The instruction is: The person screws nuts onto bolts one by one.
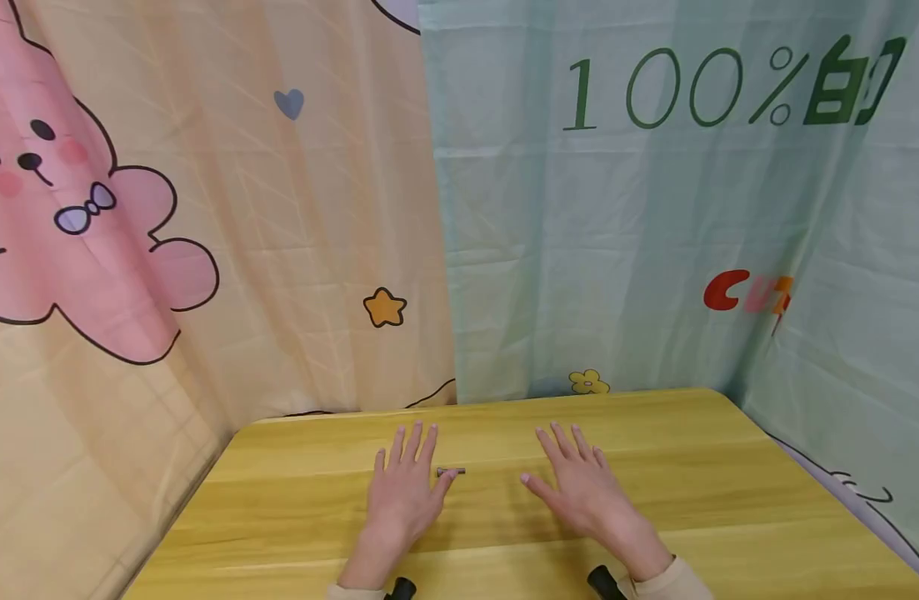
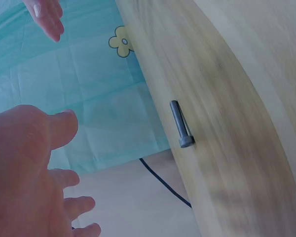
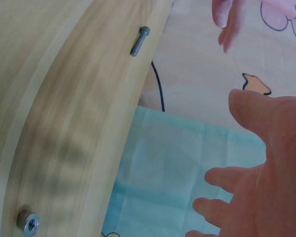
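Note:
A grey metal bolt (image 1: 452, 472) with a cylindrical head lies on its side on the wooden table; the left wrist view also shows the bolt (image 2: 181, 124). My left hand (image 1: 402, 493) hovers above the tabletop, fingers spread, its thumb overlapping the bolt in the head view. To the right, my right hand (image 1: 579, 493) is held over the table with fingers spread and nothing in its grasp. A small round metal nut (image 3: 28, 221), with a hole facing sideways, stands on the table in the right wrist view; the head view does not show it.
The wooden table (image 1: 324, 542) has rounded far corners. Printed curtains surround it: a peach curtain (image 1: 317, 208) behind and left, a pale green curtain (image 1: 579, 250) behind and right. Black wrist devices (image 1: 604, 581) show at the bottom of the head view.

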Demonstrator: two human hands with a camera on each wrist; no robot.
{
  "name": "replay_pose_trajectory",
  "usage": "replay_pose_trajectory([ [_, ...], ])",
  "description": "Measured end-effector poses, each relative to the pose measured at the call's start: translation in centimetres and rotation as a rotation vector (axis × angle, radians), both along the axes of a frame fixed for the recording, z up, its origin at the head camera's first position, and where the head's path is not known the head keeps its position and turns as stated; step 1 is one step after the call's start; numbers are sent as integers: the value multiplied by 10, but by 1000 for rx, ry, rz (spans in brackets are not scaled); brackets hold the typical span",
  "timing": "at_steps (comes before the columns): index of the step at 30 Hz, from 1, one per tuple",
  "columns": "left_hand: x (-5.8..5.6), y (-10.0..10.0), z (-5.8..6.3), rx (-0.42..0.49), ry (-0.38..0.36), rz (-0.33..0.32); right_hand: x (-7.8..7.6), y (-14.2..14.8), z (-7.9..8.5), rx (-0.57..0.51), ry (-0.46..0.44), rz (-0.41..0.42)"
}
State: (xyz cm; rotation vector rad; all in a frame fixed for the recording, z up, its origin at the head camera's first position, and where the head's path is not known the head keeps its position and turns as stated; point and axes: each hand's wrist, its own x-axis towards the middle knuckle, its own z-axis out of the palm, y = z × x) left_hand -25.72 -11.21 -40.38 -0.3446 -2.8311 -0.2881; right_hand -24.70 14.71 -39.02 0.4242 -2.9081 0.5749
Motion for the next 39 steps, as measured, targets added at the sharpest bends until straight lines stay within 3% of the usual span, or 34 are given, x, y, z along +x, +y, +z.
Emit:
replay_pose_trajectory([
  [12, -27, -25, -1, -1, 57, -99, -8, 25, -6, -25, 37, 9],
  [19, -49, -40, -3, 107, 47, -207, -12, 41, -15, -71, 87, 46],
  [29, -73, -48, -8, 325, -156, -328, -22, 64, -26, -258, -20, 107],
  [39, -86, -51, -21, 424, -283, -419, -33, 84, -33, -360, -186, 211],
])
